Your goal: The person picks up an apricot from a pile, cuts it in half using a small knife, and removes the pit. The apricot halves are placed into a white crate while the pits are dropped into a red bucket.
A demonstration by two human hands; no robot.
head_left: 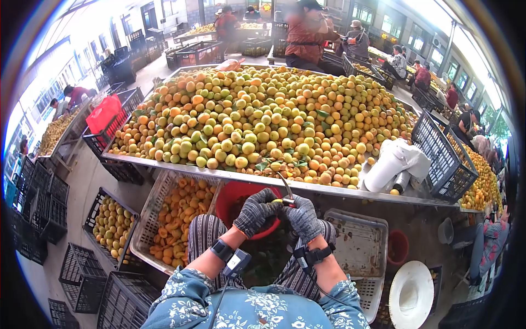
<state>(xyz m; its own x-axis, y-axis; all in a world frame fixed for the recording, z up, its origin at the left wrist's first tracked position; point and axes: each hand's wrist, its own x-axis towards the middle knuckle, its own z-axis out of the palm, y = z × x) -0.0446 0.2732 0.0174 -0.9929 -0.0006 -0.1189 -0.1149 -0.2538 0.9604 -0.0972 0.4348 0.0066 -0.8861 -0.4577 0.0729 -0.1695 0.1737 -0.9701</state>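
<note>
My left hand (255, 213), in a grey knitted glove, is closed on a yellow-green apricot (277, 201), mostly covered by the fingers. Close beside it, my gloved right hand (304, 218) is wrapped round the handle of a small curved knife (286, 186). The blade points up and away from me, near the apricot. Both hands are over my lap, just above a red bucket (223, 204). Beyond them, a large heap of apricots (241, 118) with some green leaves covers a metal-edged table (219, 174).
Left of my knees, a pale crate (143, 241) holds halved apricots; a black crate (90, 219) beside it holds whole ones. A stained tray (359, 241) and a white hat (411, 296) are on my right. A white bag (392, 164) lies on the table. Several people work around.
</note>
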